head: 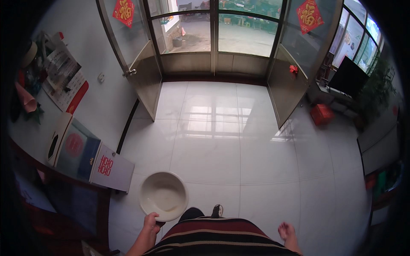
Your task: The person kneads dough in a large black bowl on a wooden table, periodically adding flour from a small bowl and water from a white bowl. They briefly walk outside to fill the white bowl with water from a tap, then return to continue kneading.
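Note:
A round off-white basin (165, 188) hangs tilted in front of me on the left, its open side towards my view. My left hand (152, 221) grips its near rim, thumb on the inside and the other fingers mostly hidden beneath. A curved sheen shows in the basin; whether it is liquid I cannot tell. Out to the right of my body, my right hand (286, 230) hangs over the floor with fingers loosely curled. Nothing is visible in it, and it touches nothing. My striped top (221, 232) and part of one shoe show below.
White glossy floor tiles (211, 153) stretch towards a glazed metal doorway (214, 64). Its left door leaf (144, 76) and right door leaf (285, 83) stand swung inward. A cabinet (78, 150) lines the left wall. A red box (322, 114) sits beyond the right leaf, near a television (348, 76).

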A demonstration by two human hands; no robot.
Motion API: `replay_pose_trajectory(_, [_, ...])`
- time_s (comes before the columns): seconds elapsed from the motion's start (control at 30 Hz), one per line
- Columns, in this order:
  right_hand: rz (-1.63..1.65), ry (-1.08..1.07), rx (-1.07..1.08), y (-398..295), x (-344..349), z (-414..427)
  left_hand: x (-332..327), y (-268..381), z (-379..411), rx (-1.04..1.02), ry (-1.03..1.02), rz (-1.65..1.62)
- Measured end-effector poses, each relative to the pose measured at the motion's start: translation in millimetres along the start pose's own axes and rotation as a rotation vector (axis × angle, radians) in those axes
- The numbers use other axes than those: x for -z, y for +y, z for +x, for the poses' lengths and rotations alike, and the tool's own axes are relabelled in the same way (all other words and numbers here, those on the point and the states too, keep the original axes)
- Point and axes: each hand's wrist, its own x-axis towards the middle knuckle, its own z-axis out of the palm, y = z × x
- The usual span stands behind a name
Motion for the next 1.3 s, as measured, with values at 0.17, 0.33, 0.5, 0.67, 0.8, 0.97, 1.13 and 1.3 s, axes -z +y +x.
replay_pose_trajectory(0.17, [-0.267,-0.411,0.070,-125,-310,52,-106,53,34,-0.091,0.044,0.015])
replay_pose_trajectory(0.33, [-0.345,-0.527,0.048,-195,-461,122,-197,98,130,-0.057,0.070,0.005])
replay_pose_trajectory(0.5, [-0.182,-0.232,-0.060,-244,-445,183,-351,151,220,-0.023,0.009,-0.040])
replay_pose_trajectory(0.67, [-0.023,0.287,0.082,-269,-390,174,-524,221,282,-0.023,0.003,0.109])
replay_pose_trajectory(0.8, [0.044,0.437,0.063,-302,-405,216,-651,259,333,-0.068,-0.048,0.164])
replay_pose_trajectory(0.97, [0.063,0.094,-0.117,-425,-448,362,-782,281,396,-0.029,-0.035,0.086])
replay_pose_trajectory(1.13, [-0.436,-0.324,-0.182,-592,-851,468,-869,313,435,-0.042,0.030,0.028])
replay_pose_trajectory(1.3, [-0.876,-0.879,-0.060,-679,-1203,471,-985,362,487,-0.076,0.035,0.027])
